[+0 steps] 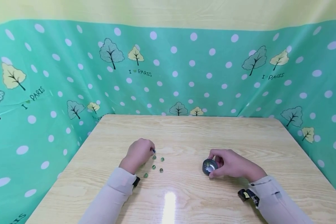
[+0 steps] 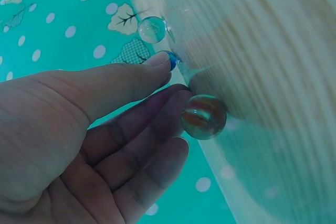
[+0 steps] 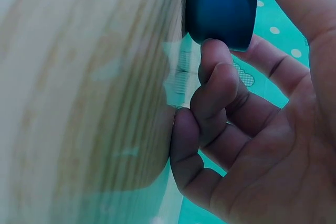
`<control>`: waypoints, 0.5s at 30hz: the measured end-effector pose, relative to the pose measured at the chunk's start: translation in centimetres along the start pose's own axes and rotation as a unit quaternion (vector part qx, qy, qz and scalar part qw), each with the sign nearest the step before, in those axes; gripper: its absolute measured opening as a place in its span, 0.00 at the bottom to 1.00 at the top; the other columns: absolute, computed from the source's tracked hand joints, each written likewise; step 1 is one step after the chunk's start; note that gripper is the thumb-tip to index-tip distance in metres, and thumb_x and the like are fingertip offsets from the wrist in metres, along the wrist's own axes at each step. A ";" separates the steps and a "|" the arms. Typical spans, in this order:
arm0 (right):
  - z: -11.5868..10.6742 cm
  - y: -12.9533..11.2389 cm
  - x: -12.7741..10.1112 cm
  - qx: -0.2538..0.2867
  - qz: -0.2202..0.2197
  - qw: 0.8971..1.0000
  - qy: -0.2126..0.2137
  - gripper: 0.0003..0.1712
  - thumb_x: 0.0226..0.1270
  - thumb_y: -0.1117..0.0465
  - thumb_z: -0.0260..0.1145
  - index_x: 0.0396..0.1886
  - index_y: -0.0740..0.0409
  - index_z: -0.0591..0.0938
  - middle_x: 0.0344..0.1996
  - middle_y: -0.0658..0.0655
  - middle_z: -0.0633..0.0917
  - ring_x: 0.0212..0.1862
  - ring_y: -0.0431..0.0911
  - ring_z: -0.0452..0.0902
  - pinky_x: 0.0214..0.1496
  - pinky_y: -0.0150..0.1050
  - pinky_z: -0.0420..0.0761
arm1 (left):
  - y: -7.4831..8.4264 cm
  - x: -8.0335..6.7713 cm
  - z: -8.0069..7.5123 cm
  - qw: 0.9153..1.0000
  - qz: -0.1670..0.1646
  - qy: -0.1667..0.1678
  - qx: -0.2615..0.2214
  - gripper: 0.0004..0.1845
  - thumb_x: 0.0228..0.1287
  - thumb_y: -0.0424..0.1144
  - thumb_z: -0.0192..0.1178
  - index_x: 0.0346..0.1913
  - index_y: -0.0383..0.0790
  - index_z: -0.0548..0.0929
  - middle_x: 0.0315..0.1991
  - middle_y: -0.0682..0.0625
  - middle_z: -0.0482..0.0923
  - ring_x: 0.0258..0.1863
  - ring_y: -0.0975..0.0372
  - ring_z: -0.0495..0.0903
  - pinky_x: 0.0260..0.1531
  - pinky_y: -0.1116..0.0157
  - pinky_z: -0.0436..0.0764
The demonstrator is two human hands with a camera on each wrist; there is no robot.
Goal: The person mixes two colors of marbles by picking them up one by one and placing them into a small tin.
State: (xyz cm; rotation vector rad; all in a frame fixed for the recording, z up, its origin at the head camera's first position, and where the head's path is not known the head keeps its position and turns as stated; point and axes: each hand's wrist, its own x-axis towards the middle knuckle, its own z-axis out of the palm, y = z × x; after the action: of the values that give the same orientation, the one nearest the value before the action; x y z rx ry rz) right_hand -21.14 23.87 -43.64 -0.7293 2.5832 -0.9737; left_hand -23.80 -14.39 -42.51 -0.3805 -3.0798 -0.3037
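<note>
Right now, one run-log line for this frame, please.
left hand: pinches blue marble | right hand: holds dark round container | loose marbles on table

A light wooden table (image 1: pixel 184 133) fills the lower middle of the head view. Left of centre lie several small green marbles (image 1: pixel 154 167) in a loose cluster, with a blue marble (image 1: pixel 153 151) just above them. Right of centre a small dark round tin (image 1: pixel 209 166) sits tilted. A bright glare marks the near edge.

We see bare table (image 1: pixel 184 130) in the upper half; marbles (image 1: pixel 154 167) clutter left of centre, cup (image 1: pixel 209 166) right of centre.
</note>
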 end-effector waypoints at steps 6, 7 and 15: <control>0.0 0.1 0.1 -0.003 -0.005 1.000 0.000 0.28 0.47 0.43 0.85 0.44 0.44 0.82 0.30 0.53 0.82 0.32 0.45 0.76 0.32 0.35 0.78 | -0.1 -0.1 -0.1 1.000 -0.007 0.003 -0.016 0.03 0.66 0.36 0.70 0.35 0.46 0.91 0.32 0.54 0.87 0.24 0.64 0.76 0.27 0.66 0.76; 0.0 0.1 0.1 -0.004 -0.006 1.000 0.000 0.28 0.47 0.43 0.85 0.44 0.44 0.82 0.30 0.53 0.82 0.32 0.45 0.76 0.32 0.35 0.78 | -0.1 -0.1 -0.1 1.000 -0.008 0.003 -0.017 0.03 0.67 0.36 0.70 0.35 0.46 0.91 0.32 0.54 0.87 0.24 0.64 0.76 0.27 0.66 0.76; 0.0 -0.3 0.0 0.007 -0.008 1.000 -0.008 0.26 0.47 0.45 0.86 0.43 0.44 0.83 0.29 0.53 0.82 0.31 0.44 0.76 0.32 0.35 0.78 | 0.1 -0.1 -0.4 1.000 0.004 0.028 0.003 0.03 0.67 0.38 0.69 0.35 0.47 0.90 0.33 0.53 0.87 0.25 0.64 0.77 0.28 0.64 0.78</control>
State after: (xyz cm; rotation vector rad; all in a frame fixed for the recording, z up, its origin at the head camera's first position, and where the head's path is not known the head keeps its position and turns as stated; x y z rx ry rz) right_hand -21.03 23.69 -43.47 -0.7525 2.5574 -0.9868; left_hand -23.65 -14.45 -42.07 -0.3774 -3.0222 -0.2991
